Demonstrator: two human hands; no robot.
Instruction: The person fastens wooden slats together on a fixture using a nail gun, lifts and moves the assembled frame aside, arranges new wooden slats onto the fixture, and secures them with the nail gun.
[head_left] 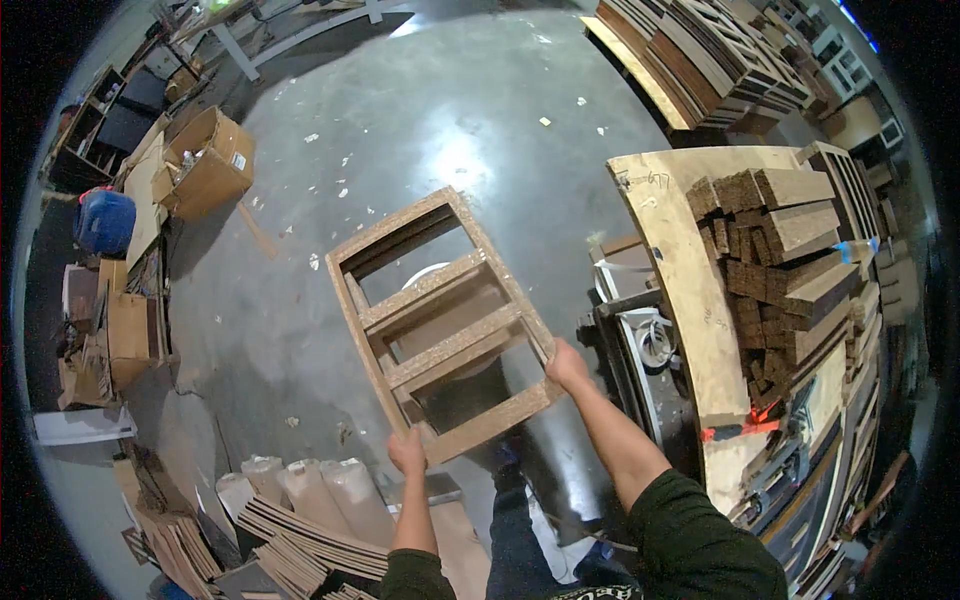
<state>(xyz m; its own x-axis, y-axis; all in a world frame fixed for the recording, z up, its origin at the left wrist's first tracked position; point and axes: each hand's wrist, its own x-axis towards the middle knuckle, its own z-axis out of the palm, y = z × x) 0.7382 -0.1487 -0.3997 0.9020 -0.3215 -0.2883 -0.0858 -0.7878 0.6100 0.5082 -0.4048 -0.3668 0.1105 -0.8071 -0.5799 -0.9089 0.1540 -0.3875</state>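
Note:
A brown wooden frame with two inner crossbars and three openings is held out in front of me, tilted and turned a little. My left hand grips its near left corner. On the near right corner, my right hand is closed around the edge. Through the openings show the grey floor, part of a white round thing and a flat brown surface. The fingers under the frame are partly hidden.
To my right, a plywood sheet bears a stack of wooden blocks and red-handled clamps. More panels are piled at the far right. At left stand an open cardboard box and a blue jug. Wrapped rolls lie near left.

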